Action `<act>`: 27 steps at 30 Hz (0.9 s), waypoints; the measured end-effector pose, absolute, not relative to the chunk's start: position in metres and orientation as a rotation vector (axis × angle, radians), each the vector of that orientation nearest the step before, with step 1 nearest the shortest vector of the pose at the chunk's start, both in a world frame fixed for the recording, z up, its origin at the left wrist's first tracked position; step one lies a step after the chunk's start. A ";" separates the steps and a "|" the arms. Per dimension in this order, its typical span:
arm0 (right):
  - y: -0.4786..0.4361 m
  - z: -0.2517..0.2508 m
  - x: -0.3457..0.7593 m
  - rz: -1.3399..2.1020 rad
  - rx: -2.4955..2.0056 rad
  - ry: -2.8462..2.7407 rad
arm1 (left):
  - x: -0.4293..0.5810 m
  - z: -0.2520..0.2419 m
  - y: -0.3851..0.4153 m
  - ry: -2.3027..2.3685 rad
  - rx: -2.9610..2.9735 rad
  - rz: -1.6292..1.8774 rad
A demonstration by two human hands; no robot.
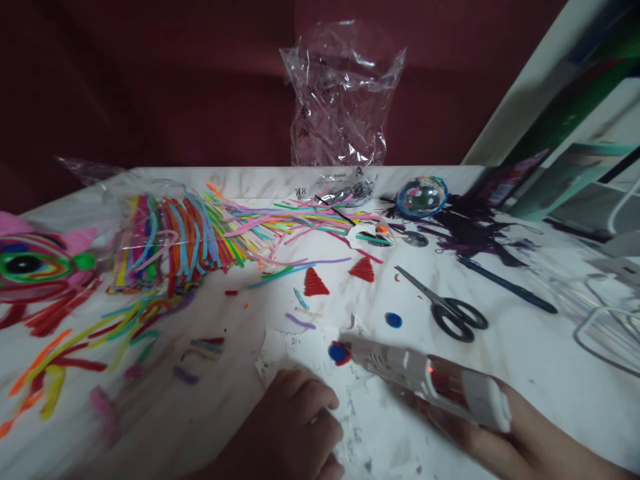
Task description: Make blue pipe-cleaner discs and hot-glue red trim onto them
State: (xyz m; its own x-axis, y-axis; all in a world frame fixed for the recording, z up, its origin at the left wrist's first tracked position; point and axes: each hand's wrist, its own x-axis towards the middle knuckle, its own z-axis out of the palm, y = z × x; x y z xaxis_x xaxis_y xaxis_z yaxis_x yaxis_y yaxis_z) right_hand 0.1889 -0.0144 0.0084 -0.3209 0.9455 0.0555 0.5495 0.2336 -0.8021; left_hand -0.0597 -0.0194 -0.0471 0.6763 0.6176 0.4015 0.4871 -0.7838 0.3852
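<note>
My right hand (pixel 480 433) is wrapped round a white glue gun (pixel 415 370) with a small red light lit on its side. Its tip points left, close by a small blue disc with a red piece under it (pixel 339 353); I cannot tell whether they touch. This disc lies on a scrap of paper with handwriting (pixel 357 407). My left hand (pixel 295 427) is just below and left of the disc, fingers curled in, and what they hold, if anything, is hidden. Another blue disc (pixel 393 321) and two red triangles, one left (pixel 316 282) and one right (pixel 362 269), lie beyond.
Black-handled scissors (pixel 453 313) and a dark pen-like tool (pixel 507 285) lie at right. Colourful pipe cleaners (pixel 185 233) spread from a clear bag. A pink craft figure (pixel 35 267) sits far left, a clear decorated dome (pixel 421 197) at the back, white cables (pixel 600 327) at right.
</note>
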 end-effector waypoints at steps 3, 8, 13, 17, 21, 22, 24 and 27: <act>-0.014 0.009 0.188 0.941 -1.363 -1.944 | -0.059 -0.048 -0.019 0.899 2.642 0.749; -0.012 0.014 0.190 0.929 -1.377 -2.015 | -0.058 -0.055 -0.016 0.819 2.676 0.864; -0.012 0.014 0.190 0.925 -1.364 -2.029 | -0.058 -0.056 -0.017 0.879 2.671 0.781; -0.013 0.011 0.190 0.929 -1.348 -2.020 | -0.058 -0.053 -0.017 0.839 2.695 0.819; -0.013 0.010 0.191 0.954 -1.341 -2.028 | -0.058 -0.045 -0.018 0.910 2.652 0.702; -0.013 0.010 0.191 0.955 -1.342 -2.023 | -0.058 -0.044 -0.019 0.919 2.648 0.699; -0.013 0.010 0.190 0.957 -1.348 -1.996 | -0.058 -0.044 -0.019 0.918 2.653 0.719; -0.014 0.010 0.187 0.972 -1.345 -1.934 | -0.058 -0.048 -0.019 0.888 2.665 0.744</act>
